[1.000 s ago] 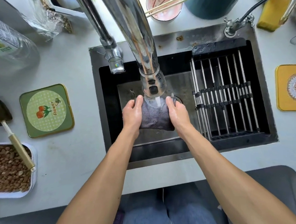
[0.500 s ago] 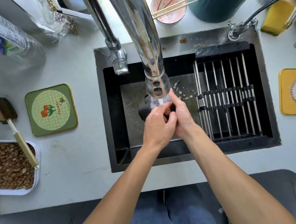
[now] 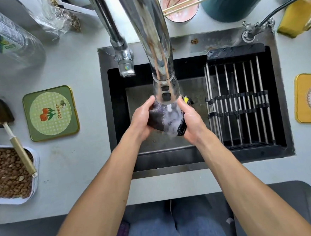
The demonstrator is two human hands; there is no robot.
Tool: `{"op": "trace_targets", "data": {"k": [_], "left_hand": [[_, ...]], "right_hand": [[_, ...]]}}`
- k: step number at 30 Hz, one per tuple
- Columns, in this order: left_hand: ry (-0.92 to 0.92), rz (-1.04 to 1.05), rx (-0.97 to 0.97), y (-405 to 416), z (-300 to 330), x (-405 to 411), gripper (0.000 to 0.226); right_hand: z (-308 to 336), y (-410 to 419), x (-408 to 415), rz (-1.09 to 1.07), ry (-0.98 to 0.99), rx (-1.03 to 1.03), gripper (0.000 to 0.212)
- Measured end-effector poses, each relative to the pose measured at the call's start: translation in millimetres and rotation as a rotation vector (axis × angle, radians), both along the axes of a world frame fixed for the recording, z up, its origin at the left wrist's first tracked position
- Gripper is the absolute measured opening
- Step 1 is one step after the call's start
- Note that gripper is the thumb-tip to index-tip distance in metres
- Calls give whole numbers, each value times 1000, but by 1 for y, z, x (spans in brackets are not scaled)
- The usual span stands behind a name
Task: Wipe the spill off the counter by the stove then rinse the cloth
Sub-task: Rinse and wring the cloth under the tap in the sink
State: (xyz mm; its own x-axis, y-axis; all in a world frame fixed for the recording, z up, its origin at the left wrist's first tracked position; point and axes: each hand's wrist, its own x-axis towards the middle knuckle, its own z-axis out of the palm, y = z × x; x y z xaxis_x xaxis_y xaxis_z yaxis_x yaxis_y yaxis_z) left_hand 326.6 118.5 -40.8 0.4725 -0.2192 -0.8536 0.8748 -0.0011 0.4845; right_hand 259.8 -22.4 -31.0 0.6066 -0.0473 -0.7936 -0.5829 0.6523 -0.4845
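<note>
A dark grey cloth (image 3: 157,117) with a yellow tag is held over the black sink (image 3: 119,105), directly under the chrome faucet head (image 3: 164,91). Water runs from the faucet onto the cloth's middle. My left hand (image 3: 142,119) grips the cloth's left side and my right hand (image 3: 190,121) grips its right side, the two hands apart with the cloth stretched between them.
A metal drying rack (image 3: 242,102) fills the sink's right half. On the grey counter (image 3: 71,160) lie a green coaster (image 3: 50,113), a brush (image 3: 8,131) over a tray of brown nuts (image 3: 7,174), and a plastic bottle (image 3: 3,36). A yellow coaster (image 3: 310,98) and a small tap (image 3: 255,28) are on the right.
Half a second ago my hands were pressed together around the bunched cloth. They have moved apart and the cloth is spread open under the running water again.
</note>
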Motion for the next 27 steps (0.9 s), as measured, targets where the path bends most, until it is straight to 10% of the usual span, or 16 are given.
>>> {"op": "trace_targets", "data": {"k": [6, 9, 17, 22, 27], "left_hand": [[-501, -183, 361, -29, 17, -19, 32], [-640, -359, 468, -53, 24, -44, 48], [-454, -220, 619, -34, -2, -34, 45], [-634, -261, 555, -58, 20, -42, 49], [-501, -235, 682, -29, 7, -21, 35]], "right_hand": [[-15, 2, 9, 94, 267, -460, 46], [-14, 13, 14, 36, 223, -236, 36], [-3, 14, 19, -13, 197, -247, 62], [-3, 25, 24, 91, 292, -402, 38], [4, 29, 22, 9, 243, -170, 47]]}}
